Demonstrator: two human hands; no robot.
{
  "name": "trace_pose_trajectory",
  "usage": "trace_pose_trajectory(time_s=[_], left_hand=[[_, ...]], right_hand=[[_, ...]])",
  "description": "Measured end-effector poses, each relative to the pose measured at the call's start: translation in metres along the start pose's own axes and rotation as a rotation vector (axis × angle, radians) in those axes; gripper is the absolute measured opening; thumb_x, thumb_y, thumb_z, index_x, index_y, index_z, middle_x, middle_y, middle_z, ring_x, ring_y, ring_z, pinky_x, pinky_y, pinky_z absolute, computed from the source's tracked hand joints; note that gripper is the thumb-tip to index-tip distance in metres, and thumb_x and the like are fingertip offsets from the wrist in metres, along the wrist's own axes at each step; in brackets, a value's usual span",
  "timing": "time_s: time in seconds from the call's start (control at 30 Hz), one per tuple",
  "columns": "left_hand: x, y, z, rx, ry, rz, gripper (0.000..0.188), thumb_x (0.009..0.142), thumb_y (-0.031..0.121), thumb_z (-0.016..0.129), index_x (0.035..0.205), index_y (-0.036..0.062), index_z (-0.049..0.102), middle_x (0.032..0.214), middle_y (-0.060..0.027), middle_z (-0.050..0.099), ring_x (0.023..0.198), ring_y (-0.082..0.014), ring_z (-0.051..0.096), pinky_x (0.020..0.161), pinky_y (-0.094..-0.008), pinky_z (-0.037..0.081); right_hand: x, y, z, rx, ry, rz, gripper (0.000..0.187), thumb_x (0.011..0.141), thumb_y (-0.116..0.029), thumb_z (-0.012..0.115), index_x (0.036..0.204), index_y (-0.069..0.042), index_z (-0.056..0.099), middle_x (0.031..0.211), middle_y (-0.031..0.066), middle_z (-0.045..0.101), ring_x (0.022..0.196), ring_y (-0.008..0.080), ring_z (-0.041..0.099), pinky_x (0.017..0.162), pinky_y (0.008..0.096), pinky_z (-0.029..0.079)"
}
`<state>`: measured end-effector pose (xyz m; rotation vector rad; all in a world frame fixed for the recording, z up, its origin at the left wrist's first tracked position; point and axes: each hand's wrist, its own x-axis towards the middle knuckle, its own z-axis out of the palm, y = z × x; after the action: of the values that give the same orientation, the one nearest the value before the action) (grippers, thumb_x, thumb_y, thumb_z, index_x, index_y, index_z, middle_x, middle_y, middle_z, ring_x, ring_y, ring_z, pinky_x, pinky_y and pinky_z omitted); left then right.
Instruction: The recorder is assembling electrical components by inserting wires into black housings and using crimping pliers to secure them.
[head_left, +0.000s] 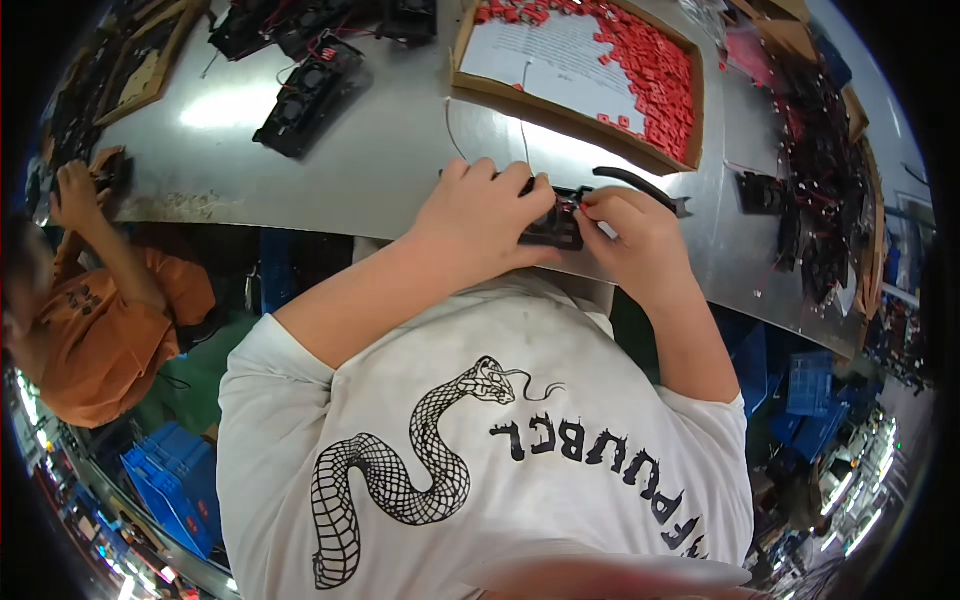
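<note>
Black fan unit (562, 232) lies on the near edge of the bench (400, 140), straight in front of the person in the white shirt (420, 400), and is partly covered by both hands. The left hand (478, 215) is spread over its left part, fingers bent across the top and thumb along the near side, gripping it against the bench. The right hand (635, 235) is at the right end of the unit, thumb and forefinger pinched together on a small red piece (584, 207); the exact contact there is too small to make out. Just beyond the right hand lies a tool with a black curved handle (632, 182). Farther back on the bench stands a shallow cardboard box (560, 111) holding a white sheet of paper (545, 55) and many loose red pieces (668, 95), mostly along its right side. More black fan units (305, 105) lie toward the far left of the bench, and a dark heap of parts (815, 190) fills its right end. At the left edge, a co-worker in an orange shirt (110, 335) has their hands (78, 198) at a dark part.
</note>
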<state>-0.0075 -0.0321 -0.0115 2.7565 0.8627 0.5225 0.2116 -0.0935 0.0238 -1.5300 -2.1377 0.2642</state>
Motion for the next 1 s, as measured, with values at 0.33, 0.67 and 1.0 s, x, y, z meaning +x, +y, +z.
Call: trace_pose_trajectory(time_s=[0.33,0.67,1.0], left_hand=[[0.000,0.004,0.001,0.016,-0.072,-0.010,0.064,0.079,0.060,0.076,0.119,0.0118,0.064,0.102,-0.0065,0.065,0.087,-0.0271,0.063,0.079,-0.0414,0.045],[0.000,0.004,-0.001,0.011,-0.095,-0.032,0.066,0.079,0.059,0.076,0.122,0.0106,0.063,0.108,-0.0060,0.063,0.094,-0.0266,0.061,0.083,-0.0418,0.043],[0.000,0.003,0.003,0.004,-0.049,-0.012,0.068,0.078,0.060,0.076,0.123,0.0110,0.063,0.106,-0.0046,0.061,0.093,-0.0248,0.060,0.083,-0.0402,0.042]], right_hand=[[0.006,0.006,0.004,0.013,-0.086,-0.046,0.012,0.076,-0.006,0.081,0.086,-0.003,0.074,0.095,0.0088,0.072,0.083,0.0266,0.069,0.074,0.0368,0.058],[0.008,0.007,0.000,0.102,-0.180,0.076,0.022,0.077,-0.001,0.077,0.098,-0.003,0.074,0.095,0.0102,0.071,0.082,0.0274,0.069,0.072,0.0368,0.057],[0.010,0.013,-0.001,-0.079,-0.112,-0.176,0.023,0.072,0.002,0.077,0.094,-0.004,0.074,0.098,0.0095,0.069,0.092,0.0287,0.068,0.079,0.0381,0.057]])
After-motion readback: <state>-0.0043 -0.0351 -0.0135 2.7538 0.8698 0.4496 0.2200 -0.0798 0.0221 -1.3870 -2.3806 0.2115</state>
